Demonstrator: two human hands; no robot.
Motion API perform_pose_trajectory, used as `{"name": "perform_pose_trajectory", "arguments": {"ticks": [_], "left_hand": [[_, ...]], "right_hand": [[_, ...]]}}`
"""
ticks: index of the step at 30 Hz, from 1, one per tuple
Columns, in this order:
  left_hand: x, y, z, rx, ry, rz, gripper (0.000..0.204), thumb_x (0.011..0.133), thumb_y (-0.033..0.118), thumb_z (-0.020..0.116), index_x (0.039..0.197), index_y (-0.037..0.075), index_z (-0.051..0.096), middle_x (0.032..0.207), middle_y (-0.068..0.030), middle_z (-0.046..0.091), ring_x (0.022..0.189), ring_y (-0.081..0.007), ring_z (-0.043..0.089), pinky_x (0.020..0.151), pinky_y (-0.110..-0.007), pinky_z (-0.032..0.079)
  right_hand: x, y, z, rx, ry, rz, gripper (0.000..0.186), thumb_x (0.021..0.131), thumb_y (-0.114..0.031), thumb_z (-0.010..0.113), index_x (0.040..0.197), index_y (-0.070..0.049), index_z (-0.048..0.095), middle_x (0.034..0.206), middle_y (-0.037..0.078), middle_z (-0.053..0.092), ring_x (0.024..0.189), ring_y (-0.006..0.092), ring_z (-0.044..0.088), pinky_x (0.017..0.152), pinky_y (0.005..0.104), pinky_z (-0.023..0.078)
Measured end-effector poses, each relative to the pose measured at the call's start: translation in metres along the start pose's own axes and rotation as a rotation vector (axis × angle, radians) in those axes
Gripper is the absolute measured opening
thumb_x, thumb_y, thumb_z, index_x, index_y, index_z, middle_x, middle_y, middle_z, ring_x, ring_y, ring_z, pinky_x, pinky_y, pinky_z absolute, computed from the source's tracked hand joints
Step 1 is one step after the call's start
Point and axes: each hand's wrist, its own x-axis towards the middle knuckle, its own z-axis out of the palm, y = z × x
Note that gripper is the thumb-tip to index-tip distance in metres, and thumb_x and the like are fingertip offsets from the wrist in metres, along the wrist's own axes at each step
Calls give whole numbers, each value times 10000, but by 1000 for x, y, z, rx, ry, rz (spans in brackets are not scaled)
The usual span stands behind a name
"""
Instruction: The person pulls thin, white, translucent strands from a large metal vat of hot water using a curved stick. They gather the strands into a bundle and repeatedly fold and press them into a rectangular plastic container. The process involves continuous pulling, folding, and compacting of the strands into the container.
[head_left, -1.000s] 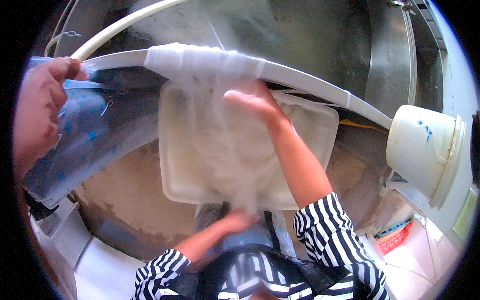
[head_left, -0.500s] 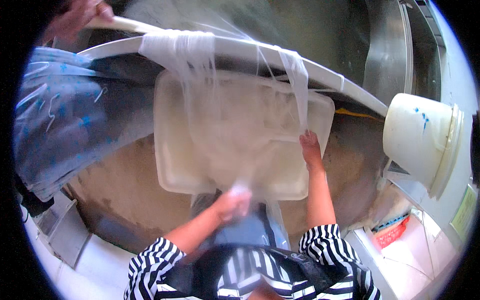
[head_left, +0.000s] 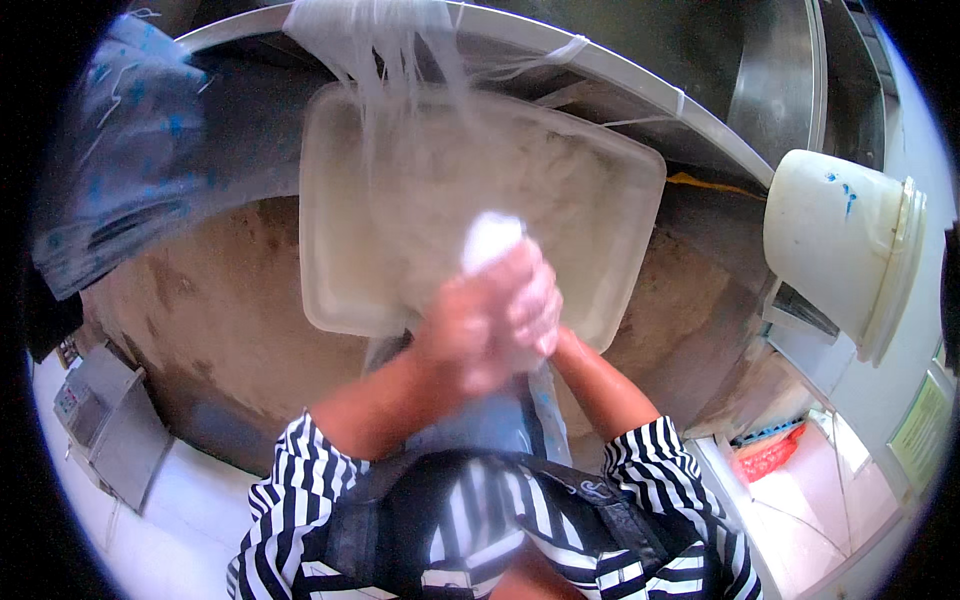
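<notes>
Head view: the two hands have come together over the near side of the pale plastic tub [head_left: 319,290]; half a second ago they were apart, the right out to the side with a strip of strands drawn from the vat's rim [head_left: 640,75], the left low near the body. Now the left hand [head_left: 455,335] is closed around a white clump [head_left: 493,240], whose rounded top pokes out above the fingers, and the right hand [head_left: 540,315] meets it from the other side. I judge that the pulled strip has joined what the left was holding, so the work has passed from drawing out to handling one bundle. Loose white strands [head_left: 375,45] hang over the rim into the tub, while the co-worker's hand has left the picture. Motion blur and overlap hide where one hand ends and the other begins, so I cannot tell whether the right fingers grip or merely press. Haze softens the tub's contents, and the top edge cuts off the hanging strands.
</notes>
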Motion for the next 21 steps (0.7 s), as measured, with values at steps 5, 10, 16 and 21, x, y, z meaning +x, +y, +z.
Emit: {"name": "perform_pose_trajectory", "arguments": {"ticks": [5, 10, 16, 21], "left_hand": [[56, 55, 3, -7, -140, 25, 218, 866, 288, 388, 758, 104, 435, 536, 19, 360, 464, -110, 379, 476, -275, 404], [102, 47, -91, 219, 229, -182, 436, 848, 398, 371, 1089, 41, 439, 967, -140, 534, 904, -266, 512, 802, -379, 409], [-6, -10, -164, 1509, 514, 641, 350, 847, 260, 385, 1056, -10, 464, 1085, -155, 484, 942, -265, 490, 805, -372, 390], [-3, -60, -147, 1889, -25, 924, 328, 756, 174, 517, 1051, 37, 475, 1014, -193, 498, 870, -330, 502, 746, -373, 420]], "right_hand": [[-40, -7, 28, -224, -252, -36, 503, 680, -387, 636, 1046, -58, 530, 984, 99, 562, 903, 198, 533, 797, 336, 406], [-52, -95, 18, -153, 224, -539, 620, 690, -501, 568, 1114, -57, 479, 1121, 134, 486, 1066, 264, 441, 905, 391, 320], [-10, -97, -3, -303, 937, -590, 508, 763, -324, 529, 1134, 8, 429, 1196, 154, 406, 1109, 249, 388, 916, 357, 300], [12, -67, 24, -382, 1180, -664, 450, 779, -215, 502, 1155, 13, 407, 1197, 163, 396, 1128, 269, 361, 941, 368, 264]]}}
